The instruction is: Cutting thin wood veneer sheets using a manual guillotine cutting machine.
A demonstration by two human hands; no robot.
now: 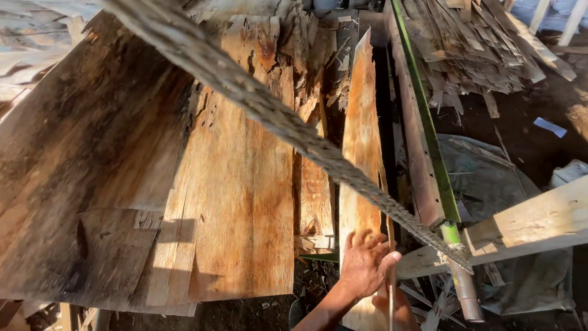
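Wide sheets of thin wood veneer point(233, 184) lie stacked and overlapping across the left and middle. A narrow orange-brown veneer strip point(361, 147) stands to their right, running up and away from me. My left hand point(364, 263) is at the strip's near end, fingers spread on its face and thumb hooked over its right edge. Just below it, at the bottom edge, part of my right hand point(398, 312) shows against the same strip; its grip is hidden. A rough, frayed grey-brown strip point(275, 116) crosses the view diagonally, close to the camera.
A green-edged rusty beam point(429, 135) runs along the right of the strip, ending at a green and rusty pipe point(459, 276). A pale plank point(533, 224) crosses at lower right over a grey tarp point(490, 178). Veneer scraps point(478, 43) are piled at top right.
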